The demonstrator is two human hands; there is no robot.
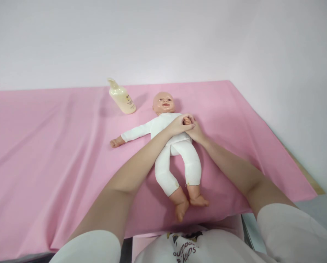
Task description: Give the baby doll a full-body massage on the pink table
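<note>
A baby doll (163, 168) with a white cloth body lies on its back, its head away from me and its feet toward me. My left hand (179, 125) reaches across the doll's chest, its fingers closed around the doll's small hand (187, 121). From the other side my right hand (197, 132) is closed on the same doll's hand, touching my left. The doll's other arm (136, 132) stretches out to the left on the cloth. Part of the held arm is hidden behind my hands.
A pink cloth (78, 153) with folds on its left covers the table. Left of the doll's head stands a cream pump bottle (122, 98). Behind the table rises a white wall (152, 40). A wooden table edge (303, 166) shows at the right.
</note>
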